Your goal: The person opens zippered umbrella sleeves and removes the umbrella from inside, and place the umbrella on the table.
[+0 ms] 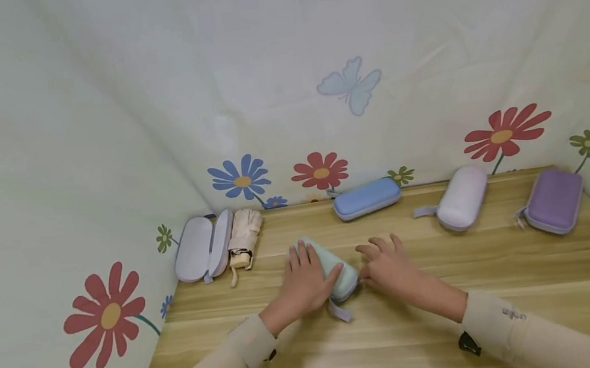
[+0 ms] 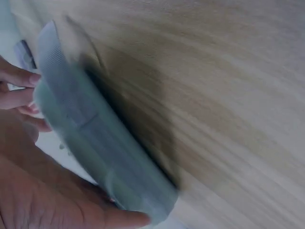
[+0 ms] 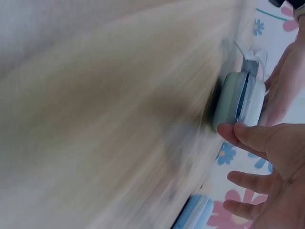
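Zipper pull (image 3: 237,121) pinched in my right hand (image 1: 390,267), I'm steadying the green case (image 1: 328,259), left hand (image 1: 305,280) straight-fingered; sliding seems needed.

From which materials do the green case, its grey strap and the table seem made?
Pale green rounded case: matte, perhaps fabric over hard shell; no dent shows under the left hand. Flat grey strap: likely woven fabric, dull, finely ribbed. Brown table: wood or laminate, satin, streaky grain.

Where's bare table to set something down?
Free: between umbrella and blue case; between purple case and right sleeve. Crowded: back left, open case beside umbrella; centre, left hand and right hand at green case.
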{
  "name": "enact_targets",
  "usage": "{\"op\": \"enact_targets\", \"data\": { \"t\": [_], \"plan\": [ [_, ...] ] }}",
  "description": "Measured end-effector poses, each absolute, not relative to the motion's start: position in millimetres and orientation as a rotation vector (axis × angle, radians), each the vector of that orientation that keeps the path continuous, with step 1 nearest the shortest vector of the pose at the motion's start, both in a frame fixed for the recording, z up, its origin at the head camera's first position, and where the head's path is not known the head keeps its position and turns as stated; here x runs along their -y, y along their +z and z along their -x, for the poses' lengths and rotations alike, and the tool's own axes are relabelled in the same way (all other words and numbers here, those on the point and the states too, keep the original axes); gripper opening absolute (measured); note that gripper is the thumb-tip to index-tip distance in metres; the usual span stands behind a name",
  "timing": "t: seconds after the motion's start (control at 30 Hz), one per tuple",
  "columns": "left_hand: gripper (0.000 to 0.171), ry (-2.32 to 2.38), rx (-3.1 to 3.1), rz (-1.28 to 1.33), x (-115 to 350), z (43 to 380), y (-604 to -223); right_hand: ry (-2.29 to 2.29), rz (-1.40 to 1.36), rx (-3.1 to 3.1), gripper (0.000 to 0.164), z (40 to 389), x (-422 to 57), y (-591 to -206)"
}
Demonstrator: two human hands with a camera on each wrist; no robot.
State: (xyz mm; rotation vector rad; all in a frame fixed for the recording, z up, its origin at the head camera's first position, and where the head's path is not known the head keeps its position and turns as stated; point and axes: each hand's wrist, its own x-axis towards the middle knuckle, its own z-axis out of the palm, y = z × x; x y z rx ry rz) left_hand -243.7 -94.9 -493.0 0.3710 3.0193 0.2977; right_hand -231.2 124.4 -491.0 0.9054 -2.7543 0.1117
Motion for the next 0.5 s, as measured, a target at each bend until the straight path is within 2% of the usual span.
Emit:
{"op": "enact_targets", "data": {
  "t": [0.17, 0.37, 0.5],
  "plan": [
    [0.096, 0.19, -3.032, -0.569, 100.0, 246.8, -508.0, 0.139, -0.97, 2.698, 0.007, 221.5, -121.2, -493.2],
    [0.092, 0.128, -3.076, -0.822, 111.6, 257.5, -517.5, 0.145, -0.962, 2.683, 0.008, 227.8, -118.8, -494.7],
    [0.094, 0.016, -3.056, -0.895, 115.4, 265.3, -520.4, 0.146, -0.994, 2.707, 0.01, 230.1, -117.3, -495.0]
  ]
}}
